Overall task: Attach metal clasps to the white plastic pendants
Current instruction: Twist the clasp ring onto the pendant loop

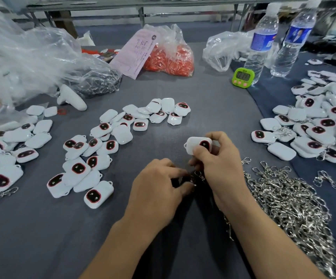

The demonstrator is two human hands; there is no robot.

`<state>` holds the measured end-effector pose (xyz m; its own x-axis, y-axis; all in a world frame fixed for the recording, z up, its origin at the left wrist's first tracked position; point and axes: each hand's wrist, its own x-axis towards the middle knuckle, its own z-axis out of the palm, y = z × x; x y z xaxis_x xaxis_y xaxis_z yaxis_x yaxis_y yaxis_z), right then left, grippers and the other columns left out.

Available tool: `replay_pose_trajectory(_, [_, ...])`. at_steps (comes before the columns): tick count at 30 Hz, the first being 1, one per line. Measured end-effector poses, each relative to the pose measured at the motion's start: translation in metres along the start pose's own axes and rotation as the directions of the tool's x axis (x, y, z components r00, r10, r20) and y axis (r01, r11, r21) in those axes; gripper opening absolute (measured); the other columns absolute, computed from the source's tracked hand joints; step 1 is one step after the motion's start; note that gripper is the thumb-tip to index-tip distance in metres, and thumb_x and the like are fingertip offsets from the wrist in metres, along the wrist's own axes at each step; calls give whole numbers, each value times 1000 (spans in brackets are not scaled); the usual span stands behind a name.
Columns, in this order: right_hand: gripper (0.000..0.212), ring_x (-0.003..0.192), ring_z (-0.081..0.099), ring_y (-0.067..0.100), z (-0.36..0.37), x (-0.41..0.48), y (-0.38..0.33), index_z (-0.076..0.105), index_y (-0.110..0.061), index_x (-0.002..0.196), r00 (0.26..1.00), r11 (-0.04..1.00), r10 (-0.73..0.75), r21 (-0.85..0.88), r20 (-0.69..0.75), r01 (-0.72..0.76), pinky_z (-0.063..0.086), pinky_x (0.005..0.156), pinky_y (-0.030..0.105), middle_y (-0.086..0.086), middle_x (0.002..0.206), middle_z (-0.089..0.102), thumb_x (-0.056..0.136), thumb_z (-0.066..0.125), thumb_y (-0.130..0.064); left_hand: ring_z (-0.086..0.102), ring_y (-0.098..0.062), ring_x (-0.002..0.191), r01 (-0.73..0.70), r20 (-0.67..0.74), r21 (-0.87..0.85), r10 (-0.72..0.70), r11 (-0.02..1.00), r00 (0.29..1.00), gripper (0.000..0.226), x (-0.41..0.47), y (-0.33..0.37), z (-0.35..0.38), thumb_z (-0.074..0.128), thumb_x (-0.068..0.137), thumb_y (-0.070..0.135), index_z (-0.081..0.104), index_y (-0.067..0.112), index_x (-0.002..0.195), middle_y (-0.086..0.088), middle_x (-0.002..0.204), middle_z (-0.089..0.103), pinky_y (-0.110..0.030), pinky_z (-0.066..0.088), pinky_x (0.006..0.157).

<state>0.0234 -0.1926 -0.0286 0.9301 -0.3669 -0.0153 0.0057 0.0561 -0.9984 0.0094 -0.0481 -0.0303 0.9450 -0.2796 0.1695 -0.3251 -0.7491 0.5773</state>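
Landmark: we take the green timer (243, 76), which stands on the grey table (203, 101), as our fixed point.
Right hand: the right hand (221, 158) is nearer to us than the timer and a little to its left. Its grip is clamped on one white pendant (198, 144), with the thumb on the front and the fingers behind.
Held pendant: it is lifted above the table, its dark face with the red rim turned toward us and a small loop at its left edge.
Left hand: the left hand (159, 182) is nearer to us than the timer and further to its left. Its grip is pinched together on a metal clasp (198, 177), which the fingers partly hide.
Clasp and pendant: the clasp is just below the held pendant; we cannot tell whether it is hooked into the loop.
Clasp heap (288, 202): it lies nearer to us than the timer and to its right, beside the right forearm.
Loose pendants (122, 125): they lie scattered left of the timer, on our side of it.
Pendant pile (320, 125): it lies right of the timer, and some pieces there carry clasps.
Bag of orange parts (171, 59): it sits left of the timer and beyond it, with a pink paper (137, 53) leaning on it.
Water bottles (262, 41): two stand just right of the timer.
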Motion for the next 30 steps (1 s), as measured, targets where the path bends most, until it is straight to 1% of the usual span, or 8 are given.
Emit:
replay_pose_trajectory(4, [17,59,61,15,-3,-1,0,72,-22,83,998,995,-30,-91,47,34,48,59,35,1,70,69,81,71,-5,61,-6,82,39,-73,-74,-44,997,996,9,1,-1,0,80,80,31,79,35,88,14,83,69,-34,48,76])
replay_pose_trajectory(7, [15,60,61,21,-4,-4,-1,58,-19,71,998,994,-46,-94,47,51,48,57,36,13,69,65,74,70,-10,64,-6,82,96,-107,-51,-101,994,989,8,0,-2,-2,77,81,35,77,38,89,16,82,71,-32,50,77])
replay_pose_trajectory(10, [15,61,69,22,-3,-3,-1,51,-15,78,998,999,-28,-20,65,29,58,57,34,21,82,70,72,64,-13,64,-2,79,91,-148,-80,-102,993,984,10,1,-3,-4,73,80,46,76,41,87,21,80,71,-32,52,75])
replay_pose_trajectory(13, [18,62,68,20,-4,0,1,58,-18,86,997,999,-27,-42,68,30,57,58,31,12,82,73,69,58,-12,63,5,82,71,-33,-81,-74,994,997,24,0,-9,-12,66,70,58,75,49,90,28,85,68,-19,50,73])
replay_pose_trajectory(15, [30,66,68,18,-5,1,3,66,-25,86,996,991,-52,-120,74,61,56,60,32,3,79,74,70,57,-2,61,6,87,45,87,-91,-37,995,995,23,0,-14,-18,78,70,48,76,49,92,26,90,65,-6,41,70])
replay_pose_trajectory(18, [40,75,70,14,-7,1,6,72,-29,82,990,963,-95,-243,100,117,60,70,38,-6,78,75,73,60,8,60,6,87,55,123,-115,-40,992,992,21,1,-16,-20,84,74,35,79,47,91,22,89,65,-3,37,68])
replay_pose_trajectory(25, [39,77,71,9,-4,-6,3,71,-29,78,975,919,-148,-342,166,198,62,73,39,-11,75,74,74,57,8,61,17,81,31,-75,-115,-40,993,996,14,-4,-12,-16,80,79,27,80,38,87,34,86,69,-1,41,73])
replay_pose_trajectory(30, [19,72,70,10,1,-10,1,72,-25,79,953,921,-149,-315,263,230,60,69,36,-7,76,74,77,69,-6,69,8,70,80,-203,-346,-158,935,966,15,-2,-14,-16,78,83,20,80,35,82,25,73,73,-17,54,69])
